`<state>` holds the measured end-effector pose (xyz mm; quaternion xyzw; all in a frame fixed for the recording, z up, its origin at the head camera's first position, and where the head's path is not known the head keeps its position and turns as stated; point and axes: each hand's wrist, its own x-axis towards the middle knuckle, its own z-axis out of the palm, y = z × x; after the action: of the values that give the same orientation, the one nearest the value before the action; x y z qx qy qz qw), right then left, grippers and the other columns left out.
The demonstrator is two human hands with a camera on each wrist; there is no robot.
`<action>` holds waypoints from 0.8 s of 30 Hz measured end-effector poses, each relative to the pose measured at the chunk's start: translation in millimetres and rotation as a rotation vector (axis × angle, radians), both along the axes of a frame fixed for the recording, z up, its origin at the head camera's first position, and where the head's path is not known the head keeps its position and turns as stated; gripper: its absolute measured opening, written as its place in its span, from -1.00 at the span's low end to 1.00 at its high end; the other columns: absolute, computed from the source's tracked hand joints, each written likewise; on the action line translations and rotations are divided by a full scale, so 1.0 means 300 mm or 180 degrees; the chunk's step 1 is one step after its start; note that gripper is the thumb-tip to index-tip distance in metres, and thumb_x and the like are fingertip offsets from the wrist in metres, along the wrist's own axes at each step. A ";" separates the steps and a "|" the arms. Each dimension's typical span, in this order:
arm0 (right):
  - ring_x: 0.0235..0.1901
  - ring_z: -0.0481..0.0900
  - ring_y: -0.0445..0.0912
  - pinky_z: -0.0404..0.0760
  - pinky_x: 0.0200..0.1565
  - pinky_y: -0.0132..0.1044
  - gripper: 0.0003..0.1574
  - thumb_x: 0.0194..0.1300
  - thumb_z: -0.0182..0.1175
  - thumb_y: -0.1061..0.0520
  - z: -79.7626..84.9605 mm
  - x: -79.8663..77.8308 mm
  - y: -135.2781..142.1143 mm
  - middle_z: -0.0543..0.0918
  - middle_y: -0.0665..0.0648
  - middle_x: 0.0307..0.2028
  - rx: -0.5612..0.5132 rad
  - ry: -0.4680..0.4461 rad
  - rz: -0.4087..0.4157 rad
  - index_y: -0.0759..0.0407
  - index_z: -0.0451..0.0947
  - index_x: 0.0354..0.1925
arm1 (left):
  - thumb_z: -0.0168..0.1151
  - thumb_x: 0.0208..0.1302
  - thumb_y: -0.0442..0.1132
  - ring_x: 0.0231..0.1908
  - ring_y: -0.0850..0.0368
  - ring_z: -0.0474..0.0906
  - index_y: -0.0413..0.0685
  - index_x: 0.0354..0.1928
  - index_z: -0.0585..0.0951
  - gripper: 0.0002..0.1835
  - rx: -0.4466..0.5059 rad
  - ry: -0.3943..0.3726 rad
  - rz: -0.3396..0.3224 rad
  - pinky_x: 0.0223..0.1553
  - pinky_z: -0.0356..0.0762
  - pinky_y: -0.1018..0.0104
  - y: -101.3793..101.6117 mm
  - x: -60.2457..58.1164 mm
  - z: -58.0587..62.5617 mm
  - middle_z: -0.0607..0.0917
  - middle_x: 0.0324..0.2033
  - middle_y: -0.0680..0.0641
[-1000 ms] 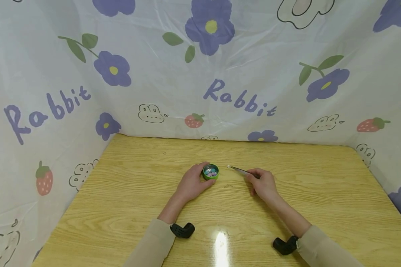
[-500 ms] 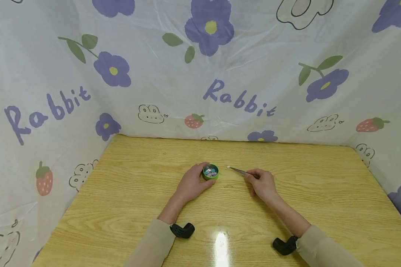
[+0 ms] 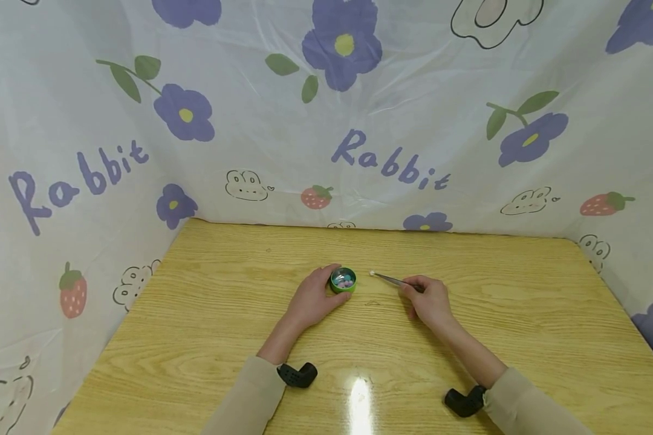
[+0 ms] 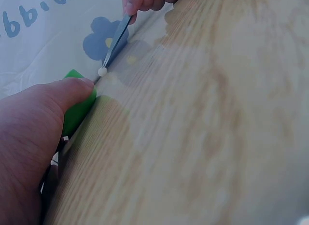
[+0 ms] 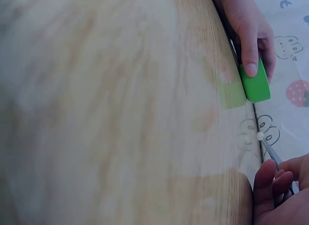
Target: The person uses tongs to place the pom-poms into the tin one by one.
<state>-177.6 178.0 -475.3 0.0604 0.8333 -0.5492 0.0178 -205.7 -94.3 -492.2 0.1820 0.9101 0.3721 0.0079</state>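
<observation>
My left hand (image 3: 312, 297) grips a small round green tin (image 3: 343, 290) on the table, thumb at the near side and fingers round the far side. Inside the tin lie several small lilac and teal beads (image 3: 346, 282). To the right, my right hand (image 3: 430, 301) pinches a pair of metal tweezers (image 3: 394, 280), pointed left toward the tin. A small white bead (image 4: 102, 71) sits at the tweezers' tips, close over the wood and a short way from the tin. In the right wrist view the green tin wall (image 5: 256, 85) shows under the left thumb.
The wood-grain table (image 3: 239, 338) runs back to a white curtain (image 3: 283, 133) printed with flowers, strawberries and rabbits, which also hangs at both sides. Black wrist cameras (image 3: 298, 375) sit on both wrists. Light glares on the near part of the tabletop.
The tweezers' tips and the white bead have dipped very slightly toward the near side. The left hand and the tin have stayed in place.
</observation>
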 end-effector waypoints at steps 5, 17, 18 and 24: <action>-0.76 0.49 -0.09 0.42 -0.68 -0.36 -0.76 0.47 0.22 0.23 0.004 0.003 -0.001 0.67 0.21 -0.35 -0.0076 -0.0006 -0.0022 0.38 0.66 -0.01 | 0.44 0.32 0.01 0.20 -0.13 0.54 -0.12 0.46 0.42 -0.25 0.0013 0.0026 -0.0005 0.23 0.48 -0.05 -0.001 -0.001 -0.003 0.59 0.22 -0.20; -0.74 0.48 -0.12 0.43 -0.67 -0.38 -0.73 0.49 0.22 0.22 0.018 0.010 -0.001 0.66 0.25 -0.26 -0.0161 -0.0015 -0.0062 0.41 0.64 0.01 | 0.43 0.33 0.02 0.20 -0.14 0.54 -0.12 0.46 0.42 -0.25 0.0025 0.0022 0.0003 0.23 0.47 -0.06 0.002 0.001 0.002 0.59 0.22 -0.19; -0.73 0.48 -0.12 0.45 -0.67 -0.37 -0.73 0.49 0.22 0.23 0.021 0.012 -0.002 0.66 0.25 -0.25 -0.0173 0.0005 -0.0058 0.42 0.64 0.01 | 0.43 0.33 0.02 0.21 -0.14 0.53 -0.12 0.46 0.42 -0.25 0.0022 0.0022 0.0005 0.24 0.47 -0.06 0.002 0.002 0.002 0.59 0.23 -0.19; -0.72 0.48 -0.10 0.51 -0.65 -0.34 -0.75 0.47 0.21 0.26 0.035 0.023 -0.011 0.65 0.27 -0.27 -0.0263 0.0111 -0.0027 0.45 0.64 -0.02 | 0.44 0.32 0.02 0.22 -0.16 0.52 -0.13 0.45 0.43 -0.25 0.0025 0.0023 0.0001 0.24 0.46 -0.07 0.003 0.002 0.003 0.58 0.23 -0.21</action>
<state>-170.7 174.8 -464.7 0.0535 0.8099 -0.5842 0.0034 -205.1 -93.5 -491.1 0.1832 0.9087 0.3751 0.0038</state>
